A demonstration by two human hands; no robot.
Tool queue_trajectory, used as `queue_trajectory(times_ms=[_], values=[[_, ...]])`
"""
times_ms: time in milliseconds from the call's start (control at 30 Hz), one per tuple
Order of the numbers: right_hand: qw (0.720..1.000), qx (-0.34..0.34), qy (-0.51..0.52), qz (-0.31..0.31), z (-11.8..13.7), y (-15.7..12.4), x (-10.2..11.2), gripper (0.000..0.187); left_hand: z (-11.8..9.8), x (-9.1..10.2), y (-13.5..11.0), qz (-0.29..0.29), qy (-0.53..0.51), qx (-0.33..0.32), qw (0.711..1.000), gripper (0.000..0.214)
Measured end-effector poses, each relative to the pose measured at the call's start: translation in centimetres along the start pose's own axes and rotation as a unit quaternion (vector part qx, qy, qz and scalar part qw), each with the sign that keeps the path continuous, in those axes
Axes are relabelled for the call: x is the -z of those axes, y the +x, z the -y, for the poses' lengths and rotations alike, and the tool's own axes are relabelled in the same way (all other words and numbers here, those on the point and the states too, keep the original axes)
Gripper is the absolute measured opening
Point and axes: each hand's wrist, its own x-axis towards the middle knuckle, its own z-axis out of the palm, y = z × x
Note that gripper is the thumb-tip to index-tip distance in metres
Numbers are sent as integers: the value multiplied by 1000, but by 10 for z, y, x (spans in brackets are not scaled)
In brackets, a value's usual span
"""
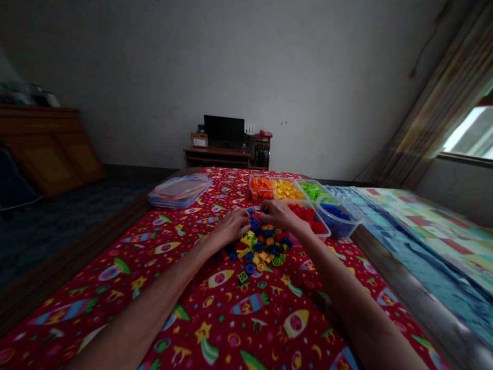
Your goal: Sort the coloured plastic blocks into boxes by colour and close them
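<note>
A pile of mixed building blocks (pixel 265 248) in blue, yellow, red, green and orange lies on a red patterned cloth (pixel 231 324). My left hand (pixel 234 224) is at the pile's far left side, its fingers curled down; whatever they grip is hidden. Across from it, my right hand (pixel 280 213) pinches what looks like a small dark blue block (pixel 265 210) above the far side of the pile. A few blue blocks (pixel 252 218) lie between both hands. Under my right wrist stands a clear tub of red blocks (pixel 318 226).
Behind are tubs of orange blocks (pixel 262 186), yellow blocks (pixel 288 189) and green blocks (pixel 311 191). A round tub of blue blocks (pixel 335 211) stands at the right. Stacked clear lids (pixel 180 191) lie at the left. A bed (pixel 431 241) adjoins the table's right edge.
</note>
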Motion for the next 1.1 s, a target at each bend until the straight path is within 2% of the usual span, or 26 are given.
queue_trajectory(times_ms=[133, 333, 433, 533, 633, 733, 800, 867, 933, 1033, 1100], values=[[1000, 10, 26, -7, -6, -2, 0, 26, 4, -2, 1, -24, -22, 16, 999, 11], [994, 92, -20, 50, 5, 1, -32, 25, 15, 3, 3, -40, -28, 41, 998, 14], [989, 107, -55, 83, 12, -1, -41, 27, 21, 11, 4, -29, -24, 72, 997, 17], [989, 110, -46, 83, 13, -2, -36, 28, 28, 24, 3, 4, -34, 125, 992, 20], [996, 84, 25, 32, 9, 0, -28, 27, 39, 34, 0, 57, -62, 175, 981, 21], [985, -10, 169, -21, 5, 7, -25, 27, 49, 34, -6, 77, -62, 200, 975, 25], [946, -93, 312, -11, 5, 12, -26, 30, 54, 28, -10, 60, -48, 193, 978, 32], [875, -155, 458, 7, 5, 15, -28, 32, 56, 20, -13, 55, -43, 181, 981, 39], [799, -183, 572, 2, 6, 17, -28, 28, 57, 13, -14, 63, -42, 181, 981, 41], [710, -200, 675, -10, 6, 18, -25, 17, 59, 11, -15, 54, -41, 195, 978, 44], [674, -213, 707, -7, 6, 17, -22, 13, 61, 14, -15, 60, -58, 201, 976, 46]])
